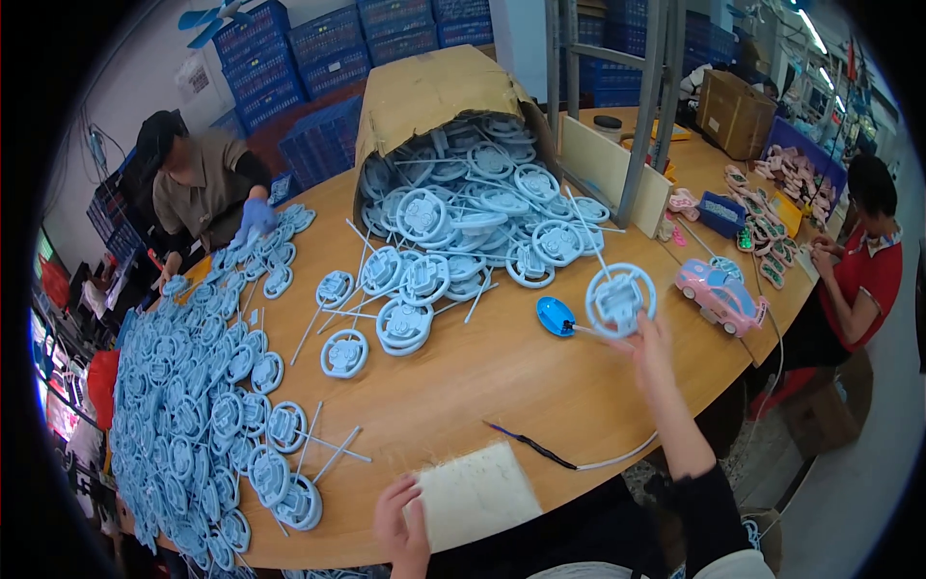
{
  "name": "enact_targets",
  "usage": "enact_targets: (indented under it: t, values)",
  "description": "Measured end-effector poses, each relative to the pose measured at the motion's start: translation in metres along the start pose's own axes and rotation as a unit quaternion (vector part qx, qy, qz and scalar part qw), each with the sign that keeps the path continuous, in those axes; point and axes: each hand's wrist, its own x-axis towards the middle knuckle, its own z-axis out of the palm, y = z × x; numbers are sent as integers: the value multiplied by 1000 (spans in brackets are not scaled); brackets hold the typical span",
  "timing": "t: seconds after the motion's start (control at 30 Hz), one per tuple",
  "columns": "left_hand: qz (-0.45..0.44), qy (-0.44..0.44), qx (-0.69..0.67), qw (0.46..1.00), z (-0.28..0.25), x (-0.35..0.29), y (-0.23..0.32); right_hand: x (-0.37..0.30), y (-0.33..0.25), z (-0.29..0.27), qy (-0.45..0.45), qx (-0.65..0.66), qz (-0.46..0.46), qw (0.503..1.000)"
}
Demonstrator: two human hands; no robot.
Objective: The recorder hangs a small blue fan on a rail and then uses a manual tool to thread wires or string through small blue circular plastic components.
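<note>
Heap of pale blue toy steering wheels (183,425) covers the left side of the table (415,410). Next comes the left hand (400,521), at the edge of a cream sheet (480,497); its thumb is apart from the fingers. Farther right, past a blue dish (555,317), the right hand (654,349) has its fingers clamped on the rim of one wheel (615,300), near a pink toy car (721,295).

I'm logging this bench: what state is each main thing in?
Held blue wheel: raised, in right hand
Left hand: apparently empty, loosely open
Cardboard box: open, loose wheels spilling out
Pale sheet: lying flat
Pen-like tool: lying down, cord attached
Pink toy car: standing upright
</note>
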Motion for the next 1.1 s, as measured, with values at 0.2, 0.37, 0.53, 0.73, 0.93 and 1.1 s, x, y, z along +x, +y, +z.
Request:
enact_targets:
  t: [0.2, 0.37, 0.53, 0.73, 0.93, 1.1]
  values:
    - [-236, -166, -559, 777, 59, 23, 35, -147, 4, 41, -207, 134, 284, 927]
    - [-278, 32, -553, 785, 47, -1, 27, -172, 32, 46, -338, -144, 204, 908]
    - [-310, 113, -466, 821, 4, -40, 0, -139, 64, 43, -212, -616, -227, 724]
    - [-278, 69, -435, 854, 9, -48, -5, -115, 85, 43, -281, -558, -136, 769]
    - [-269, 68, -418, 865, 10, -40, 10, -142, 13, 73, -413, -395, -10, 821]
    - [-270, 43, -378, 884, 14, -46, 5, -170, -8, 87, -502, -419, 32, 756]
